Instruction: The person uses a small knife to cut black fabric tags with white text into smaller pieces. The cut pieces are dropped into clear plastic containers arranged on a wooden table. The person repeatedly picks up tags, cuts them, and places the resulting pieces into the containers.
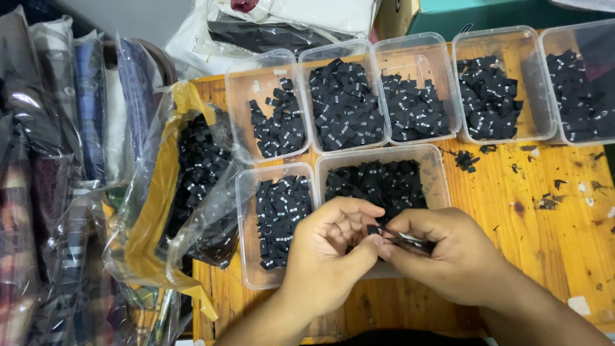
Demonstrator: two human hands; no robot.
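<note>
My left hand (pixel 330 253) and my right hand (pixel 448 256) meet over the near edge of a clear plastic tub (pixel 437 168) full of small black fabric labels (pixel 378 182). My left thumb and fingers pinch a small black label (pixel 372 229). In my right hand is a pair of small metal snips (pixel 410 241), their tip at that label. Both hands hover above the wooden table (pixel 551 237).
Several more clear tubs of black labels stand in a back row (pixel 346 106) and one at the left (pixel 278 211). A crumpled plastic bag of labels (pixel 192 186) lies at the left, beside bagged garments (pixel 57 160). Black scraps (pixel 548 202) litter the table's right side.
</note>
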